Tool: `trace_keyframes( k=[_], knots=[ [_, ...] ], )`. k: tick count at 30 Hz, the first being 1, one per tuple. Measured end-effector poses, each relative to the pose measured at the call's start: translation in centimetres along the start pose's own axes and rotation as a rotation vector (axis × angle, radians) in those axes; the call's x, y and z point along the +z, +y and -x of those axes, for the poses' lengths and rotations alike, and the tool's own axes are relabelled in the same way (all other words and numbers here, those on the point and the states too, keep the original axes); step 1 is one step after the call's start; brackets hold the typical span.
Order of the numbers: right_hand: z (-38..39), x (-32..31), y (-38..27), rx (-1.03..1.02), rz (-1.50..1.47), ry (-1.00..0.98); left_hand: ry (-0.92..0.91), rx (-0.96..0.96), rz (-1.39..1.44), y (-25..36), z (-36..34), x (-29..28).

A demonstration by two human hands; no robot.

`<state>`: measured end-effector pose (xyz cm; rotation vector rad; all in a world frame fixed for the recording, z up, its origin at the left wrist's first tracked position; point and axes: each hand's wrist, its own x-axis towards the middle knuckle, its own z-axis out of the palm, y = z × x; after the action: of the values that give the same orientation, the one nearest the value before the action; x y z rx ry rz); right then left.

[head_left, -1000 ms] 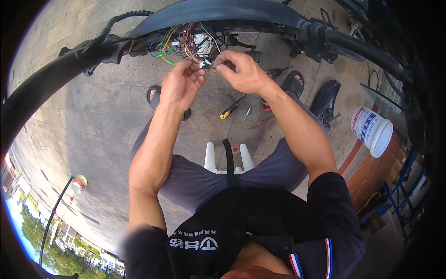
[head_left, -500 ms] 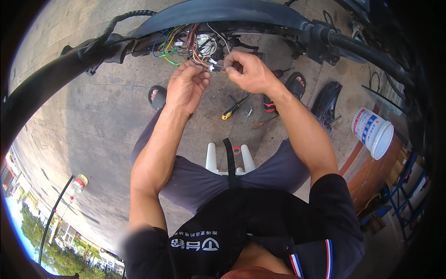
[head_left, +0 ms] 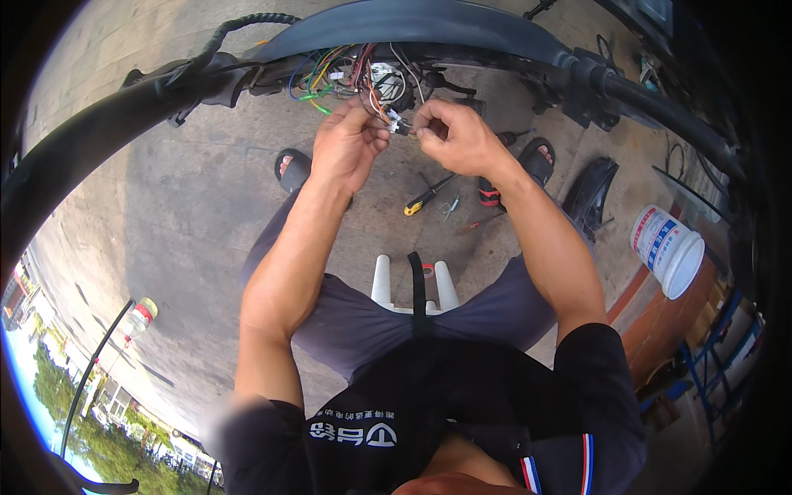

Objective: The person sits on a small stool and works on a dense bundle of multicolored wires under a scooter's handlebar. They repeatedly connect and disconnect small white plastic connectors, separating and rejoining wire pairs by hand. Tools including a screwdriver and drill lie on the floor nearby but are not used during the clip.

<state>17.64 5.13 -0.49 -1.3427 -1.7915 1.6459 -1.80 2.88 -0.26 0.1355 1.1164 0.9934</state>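
At the top middle, a bundle of coloured wires (head_left: 323, 76) hangs out below a dark curved cover (head_left: 412, 23) on a handlebar. My left hand (head_left: 348, 150) is closed on wires beside a small white-and-black wire connector (head_left: 399, 124); its fingertips partly hide their grip. On the other side of the connector, my right hand (head_left: 459, 137) pinches a thin wire end between thumb and forefinger. A whitish round part (head_left: 386, 82) with a loop of white wire sits just behind the hands.
On the paved ground below lie a yellow-handled screwdriver (head_left: 427, 198), a small metal piece (head_left: 450, 208) and a red-and-black tool (head_left: 489, 191). A white stool (head_left: 384, 285) stands between my knees. At the right is a white bucket (head_left: 670, 252); the black handlebar (head_left: 107, 128) curves along the left.
The whole view has shifted slightly, so everything sits a little further right and lower. The connector now shows more of its black part between my hands. Both hands keep their pinch.
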Motion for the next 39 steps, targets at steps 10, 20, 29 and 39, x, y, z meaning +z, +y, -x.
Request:
trace_keyframes(
  k=[10, 20, 29, 39],
  knots=[
    [0.0, 0.1, -0.2, 0.007, 0.011, 0.004, 0.077, 0.131, -0.157, -0.4, 0.1, 0.4],
    [-0.1, 0.2, -0.1, 0.025, -0.047, -0.002, 0.113, 0.179, -0.282, -0.5, 0.6, 0.9],
    [-0.1, 0.1, 0.2, 0.085, -0.154, -0.018, 0.145, 0.198, -0.35, -0.3, 0.6, 1.3],
    [-0.5, -0.6, 1.2, 0.11, -0.311, -0.013, 0.329, 0.438, -0.466, 2.9, -0.7, 0.0]
  ],
)
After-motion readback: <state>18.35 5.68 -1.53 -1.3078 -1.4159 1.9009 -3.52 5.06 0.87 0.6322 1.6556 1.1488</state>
